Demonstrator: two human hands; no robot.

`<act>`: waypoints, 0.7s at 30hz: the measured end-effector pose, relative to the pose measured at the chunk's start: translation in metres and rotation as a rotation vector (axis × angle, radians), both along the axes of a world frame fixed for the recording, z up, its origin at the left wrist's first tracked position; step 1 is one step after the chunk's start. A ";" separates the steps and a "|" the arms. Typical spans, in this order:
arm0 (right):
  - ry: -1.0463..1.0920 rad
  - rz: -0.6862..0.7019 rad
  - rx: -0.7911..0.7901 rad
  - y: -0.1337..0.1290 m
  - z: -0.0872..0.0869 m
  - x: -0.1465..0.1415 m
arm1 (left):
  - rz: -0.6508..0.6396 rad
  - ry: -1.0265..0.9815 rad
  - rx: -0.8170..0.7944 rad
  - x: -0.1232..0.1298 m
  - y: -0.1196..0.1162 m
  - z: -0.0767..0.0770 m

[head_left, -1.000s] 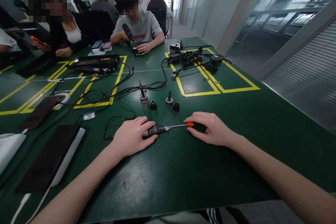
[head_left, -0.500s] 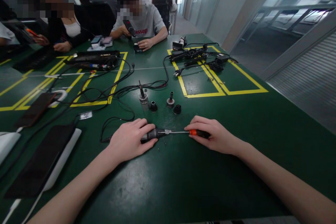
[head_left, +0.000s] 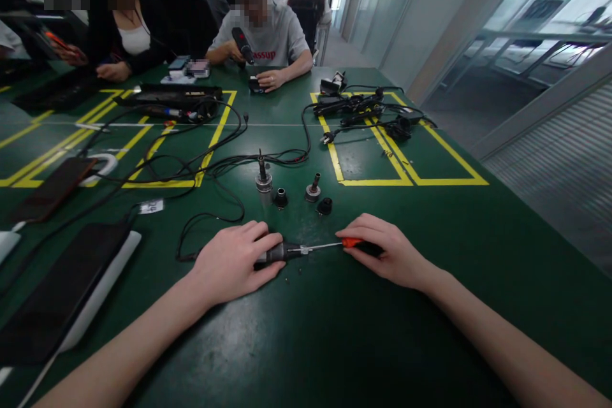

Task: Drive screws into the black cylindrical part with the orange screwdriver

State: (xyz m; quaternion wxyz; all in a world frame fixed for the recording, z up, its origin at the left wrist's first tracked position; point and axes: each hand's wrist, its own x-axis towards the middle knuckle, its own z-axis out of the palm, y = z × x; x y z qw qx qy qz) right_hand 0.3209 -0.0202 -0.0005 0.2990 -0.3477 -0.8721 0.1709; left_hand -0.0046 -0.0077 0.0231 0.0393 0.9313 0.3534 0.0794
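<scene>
My left hand (head_left: 241,261) is wrapped over a black corded handpiece (head_left: 274,254) that lies on the green table, its front end pointing right. In my right hand (head_left: 382,245) is a screwdriver (head_left: 352,242) with an orange and black handle, gripped between thumb and fingers. The screwdriver's thin shaft reaches left to the metal piece (head_left: 305,249) at the handpiece's front; whether its tip is seated in a screw is too small to tell. Just beyond my hands stand a metal cylinder with a thin rod (head_left: 263,182), a smaller metal part with a stem (head_left: 313,188) and two black caps (head_left: 280,198).
Tiny bits (head_left: 287,280) lie near my left thumb. Black cables (head_left: 224,166) cross the table's left side. A dark phone on a white block (head_left: 67,290) is at the left. Yellow tape (head_left: 377,182) marks areas holding bundled cords (head_left: 354,108). Opposite, a co-worker (head_left: 268,29) holds a black tool.
The screwdriver's handle end is raised slightly, so its shaft now slants to the handpiece. Both hands keep their grips. The view has shifted a little.
</scene>
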 end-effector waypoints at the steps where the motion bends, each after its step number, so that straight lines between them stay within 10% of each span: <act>1: -0.001 -0.009 0.020 0.001 0.000 0.000 | -0.005 0.001 0.000 0.000 0.000 0.000; 21: -0.126 0.009 0.030 -0.003 0.011 -0.007 | 0.020 -0.004 -0.008 0.001 0.002 0.002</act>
